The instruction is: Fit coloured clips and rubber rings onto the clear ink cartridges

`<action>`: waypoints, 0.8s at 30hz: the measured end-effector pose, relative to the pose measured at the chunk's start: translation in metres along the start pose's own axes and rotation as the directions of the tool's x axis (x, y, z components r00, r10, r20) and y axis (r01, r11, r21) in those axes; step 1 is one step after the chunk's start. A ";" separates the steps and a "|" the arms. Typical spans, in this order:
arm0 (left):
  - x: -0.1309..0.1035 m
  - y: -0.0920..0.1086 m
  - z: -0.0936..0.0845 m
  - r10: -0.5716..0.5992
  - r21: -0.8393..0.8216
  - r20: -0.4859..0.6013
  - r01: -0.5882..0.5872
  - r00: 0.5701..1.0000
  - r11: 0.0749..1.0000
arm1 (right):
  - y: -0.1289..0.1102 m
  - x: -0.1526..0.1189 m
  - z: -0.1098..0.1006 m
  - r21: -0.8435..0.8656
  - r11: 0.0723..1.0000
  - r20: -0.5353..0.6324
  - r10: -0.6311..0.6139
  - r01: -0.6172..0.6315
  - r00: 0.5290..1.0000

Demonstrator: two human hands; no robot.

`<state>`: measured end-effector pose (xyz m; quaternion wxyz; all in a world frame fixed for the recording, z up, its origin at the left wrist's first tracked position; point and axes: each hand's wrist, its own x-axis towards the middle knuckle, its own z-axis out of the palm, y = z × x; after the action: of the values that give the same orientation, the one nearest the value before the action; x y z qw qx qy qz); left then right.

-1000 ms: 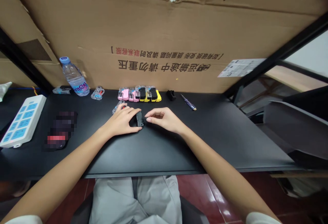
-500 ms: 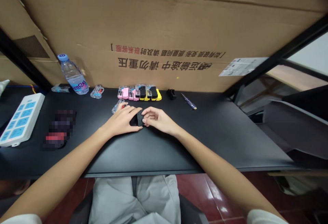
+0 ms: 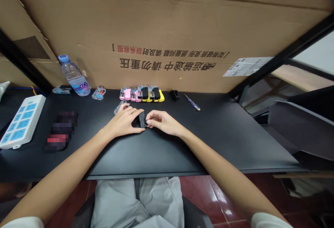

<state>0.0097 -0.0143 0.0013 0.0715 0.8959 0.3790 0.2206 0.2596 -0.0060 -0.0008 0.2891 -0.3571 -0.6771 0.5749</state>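
A small black plastic part (image 3: 142, 120) is gripped at its two ends between the thumb and fingers of my left hand (image 3: 125, 121), just above the table. My right hand (image 3: 164, 122) is closed in a pinch at the part's right side; what its fingertips hold, if anything, is too small and hidden to name. Partly behind my left fingers lies a clear plastic piece with a bit of red (image 3: 118, 107). Beyond the hands stands a row of clear-topped pieces, pink (image 3: 127, 94) on the left, black and yellow (image 3: 156, 94) on the right.
On the black table (image 3: 221, 134) are a black piece (image 3: 174, 95) and a screwdriver (image 3: 192, 102). A water bottle (image 3: 75, 76), another clear piece (image 3: 98, 93), a power strip (image 3: 23, 122) and a blurred-out dark object (image 3: 62, 130) are at left. Cardboard (image 3: 167, 30) forms the back wall.
The black part has tilted slightly in my left hand, showing a flatter face. My right fingertips have shifted a little along its right side and draw closer together.
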 end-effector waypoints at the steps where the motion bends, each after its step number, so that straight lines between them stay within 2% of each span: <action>1: 0.000 0.000 0.000 0.000 0.001 -0.002 0.000 1.000 1.000 | 0.001 0.001 0.001 0.003 1.000 -0.012 0.005 -0.005 1.000; 6: 0.000 0.001 0.002 0.012 0.008 -0.003 -0.012 1.000 1.000 | 0.003 0.003 0.006 0.008 1.000 -0.059 0.021 -0.021 0.998; 11: 0.001 0.002 0.002 0.015 0.025 0.011 -0.015 1.000 1.000 | 0.003 0.002 0.005 -0.015 0.999 -0.045 0.028 -0.029 0.999; 18: 0.000 0.002 0.001 0.029 0.015 0.011 -0.029 1.000 0.999 | 0.007 0.003 0.010 0.085 0.996 -0.078 -0.006 0.013 0.997; 24: 0.001 0.001 0.001 0.024 0.009 0.015 -0.024 1.000 1.000 | 0.008 0.004 0.011 0.132 0.991 -0.087 0.021 -0.009 0.996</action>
<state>0.0117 -0.0145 0.0007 0.0674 0.9023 0.3687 0.2129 0.2499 -0.0085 -0.0109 0.3371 -0.3673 -0.6217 0.6040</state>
